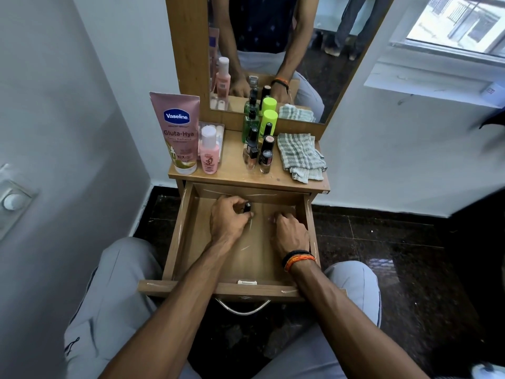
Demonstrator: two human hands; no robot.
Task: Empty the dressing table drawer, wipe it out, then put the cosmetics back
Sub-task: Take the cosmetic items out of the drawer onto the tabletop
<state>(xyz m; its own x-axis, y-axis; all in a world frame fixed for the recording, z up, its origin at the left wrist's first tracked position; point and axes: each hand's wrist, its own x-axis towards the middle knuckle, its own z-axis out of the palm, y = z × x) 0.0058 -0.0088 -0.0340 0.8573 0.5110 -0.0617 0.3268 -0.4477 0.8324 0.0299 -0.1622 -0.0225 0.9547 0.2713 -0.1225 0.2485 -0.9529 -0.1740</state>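
Note:
The wooden drawer (177, 242) of the dressing table is pulled out toward me, and both my hands are inside it. My left hand (228, 220) pinches a small black-capped bottle (247, 207) near the drawer's back. My right hand (289, 233) lies on the drawer floor at the right with its fingers curled; what is under them is hidden. On the tabletop (235, 173) stand a pink Vaseline tube (179, 132), a small pink bottle (209, 151), a green bottle (250, 124), a lime-capped bottle (269, 120) and several nail polishes (262, 153). A checked cloth (300, 155) lies at the right.
A mirror (273, 50) rises behind the tabletop and reflects the bottles and me. A white wall (68, 119) stands close on the left, with a switch plate (13, 201). A window (464, 23) is at the upper right. Dark tiled floor (396, 255) surrounds the table.

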